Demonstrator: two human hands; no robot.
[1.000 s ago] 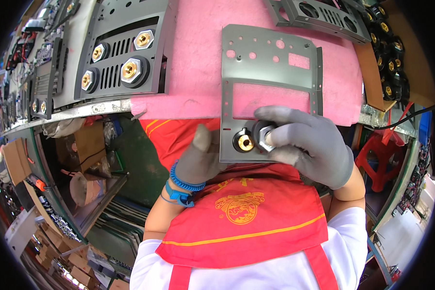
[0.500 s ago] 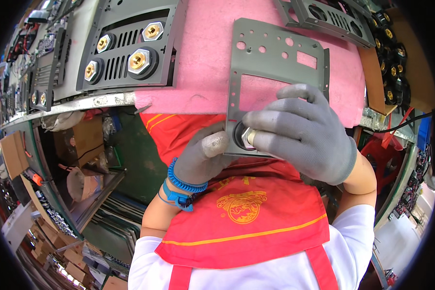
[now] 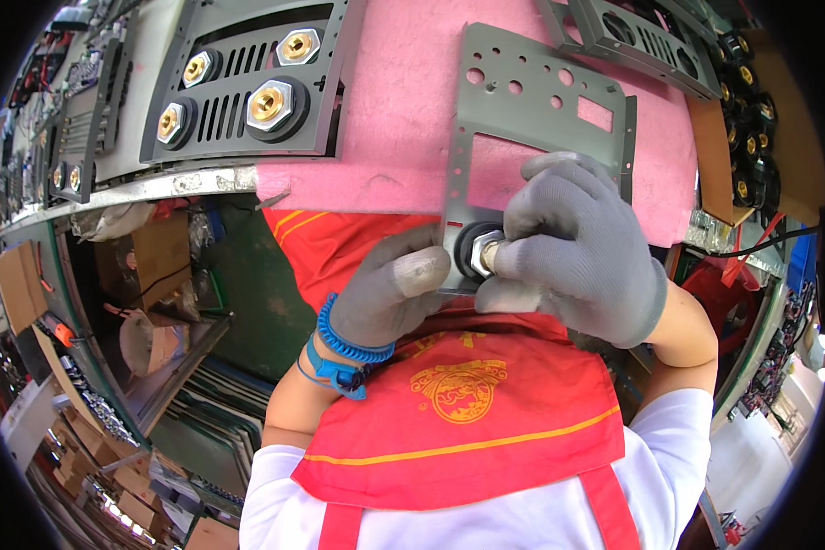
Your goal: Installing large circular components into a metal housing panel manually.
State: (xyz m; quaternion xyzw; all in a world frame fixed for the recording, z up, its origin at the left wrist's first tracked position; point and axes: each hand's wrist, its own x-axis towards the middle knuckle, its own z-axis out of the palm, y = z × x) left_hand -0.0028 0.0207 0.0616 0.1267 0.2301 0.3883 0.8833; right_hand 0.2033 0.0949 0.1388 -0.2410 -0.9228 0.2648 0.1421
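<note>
Carefully, the right hand (image 3: 582, 252) pinches a silver nut (image 3: 479, 255) between thumb and fingers at the gray metal panel's (image 3: 504, 119) near end, which juts past the pink mat's (image 3: 385, 179) near edge. The left hand (image 3: 396, 286) clasps the panel's near left side, its fingertips partly hidden.

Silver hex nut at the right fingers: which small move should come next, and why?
Perhaps turn the silver hex nut gently with the right hand: its fingers are at the nut, a black ring lies behind it, and the left hand holds the grey metal panel by its edge. Whether the nut is tight cannot be seen.
</note>
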